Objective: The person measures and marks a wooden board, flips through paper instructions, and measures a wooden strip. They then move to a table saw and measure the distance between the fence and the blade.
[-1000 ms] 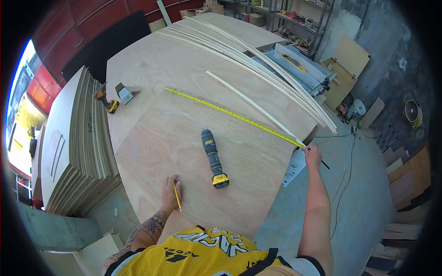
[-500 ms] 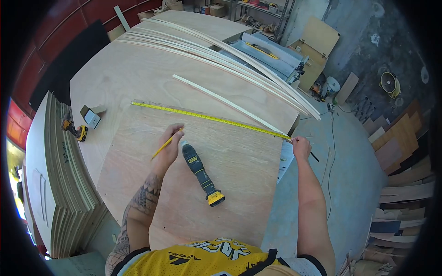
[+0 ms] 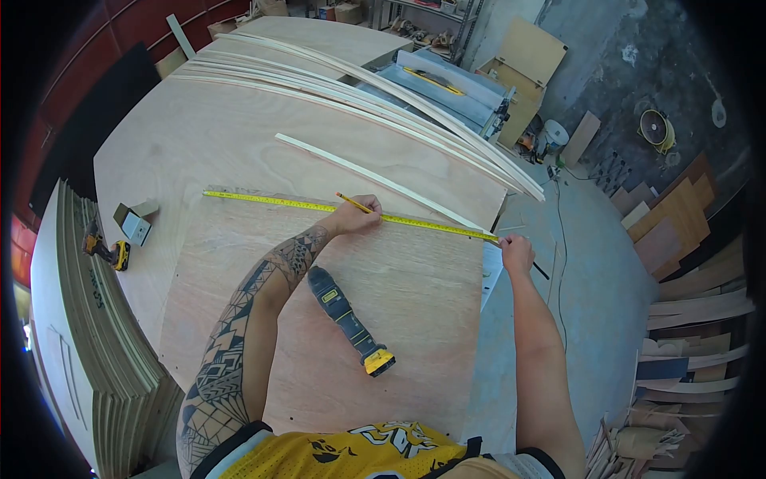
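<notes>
A yellow tape measure (image 3: 271, 199) lies stretched across the far edge of a plywood sheet (image 3: 415, 319). My right hand (image 3: 517, 254) is closed on the tape at the sheet's right edge. In my left hand (image 3: 357, 216) is a yellow pencil (image 3: 351, 202), held between the fingers with its point facing away from me. That hand rests at the tape, around the middle of its length, and covers a stretch of it. A dark cordless power tool (image 3: 348, 319) with a yellow battery lies on the sheet below my left hand.
Beyond the tape lies a loose wood strip (image 3: 375, 177), with several long strips (image 3: 319, 92) farther back. A drill (image 3: 105, 246) and a small box (image 3: 134, 223) sit at left, near stacked sheets (image 3: 120, 359). A table saw (image 3: 447, 88) stands behind.
My left hand has moved away from me and to the right, from beside the power tool to the tape, carrying the pencil. My right hand still holds the tape. The view has shifted slightly.
</notes>
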Demonstrator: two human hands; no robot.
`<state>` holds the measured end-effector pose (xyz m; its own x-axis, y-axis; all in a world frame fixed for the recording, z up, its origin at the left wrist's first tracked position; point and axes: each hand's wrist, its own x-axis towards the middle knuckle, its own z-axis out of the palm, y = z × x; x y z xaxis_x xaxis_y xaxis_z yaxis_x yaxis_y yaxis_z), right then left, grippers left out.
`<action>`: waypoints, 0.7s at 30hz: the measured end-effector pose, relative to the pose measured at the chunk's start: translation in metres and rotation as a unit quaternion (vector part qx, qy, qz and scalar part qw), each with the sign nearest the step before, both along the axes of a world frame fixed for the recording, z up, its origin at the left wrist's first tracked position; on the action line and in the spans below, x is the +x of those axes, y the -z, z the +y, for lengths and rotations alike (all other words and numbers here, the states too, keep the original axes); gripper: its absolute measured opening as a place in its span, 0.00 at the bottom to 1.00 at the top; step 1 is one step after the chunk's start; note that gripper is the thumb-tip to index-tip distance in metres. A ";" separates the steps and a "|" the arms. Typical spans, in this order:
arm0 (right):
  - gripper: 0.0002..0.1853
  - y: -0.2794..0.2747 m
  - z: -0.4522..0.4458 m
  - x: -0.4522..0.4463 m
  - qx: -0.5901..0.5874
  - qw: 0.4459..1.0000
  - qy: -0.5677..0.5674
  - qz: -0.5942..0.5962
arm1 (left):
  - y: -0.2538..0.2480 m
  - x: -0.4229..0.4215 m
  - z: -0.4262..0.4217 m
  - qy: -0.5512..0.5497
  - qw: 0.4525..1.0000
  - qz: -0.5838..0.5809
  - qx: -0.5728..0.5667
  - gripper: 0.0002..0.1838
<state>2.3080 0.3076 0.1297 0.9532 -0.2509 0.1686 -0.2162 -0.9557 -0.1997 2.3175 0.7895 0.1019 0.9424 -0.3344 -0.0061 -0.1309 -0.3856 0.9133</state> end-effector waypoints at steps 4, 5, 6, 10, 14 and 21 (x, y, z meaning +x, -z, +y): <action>0.13 0.002 -0.001 0.001 -0.005 1.000 0.001 -0.004 | 0.015 0.005 -0.002 -0.013 0.998 0.032 -0.047 0.06; 0.13 0.002 -0.002 0.001 -0.001 1.000 -0.003 -0.009 | 0.015 0.004 -0.002 -0.013 0.998 0.035 -0.047 0.06; 0.13 0.003 -0.002 0.000 0.004 1.000 -0.007 -0.015 | 0.015 0.003 -0.003 -0.015 0.999 0.017 -0.032 0.06; 0.13 0.005 -0.002 0.002 0.010 1.000 -0.006 -0.001 | 0.016 0.005 -0.002 -0.017 1.000 0.005 -0.018 0.06; 0.13 0.004 -0.002 0.002 0.008 1.000 -0.011 -0.004 | 0.017 0.006 -0.002 -0.018 0.999 0.023 -0.026 0.06; 0.14 0.006 -0.004 0.004 0.011 1.000 -0.013 -0.004 | 0.015 0.005 -0.001 -0.016 1.000 0.013 -0.011 0.07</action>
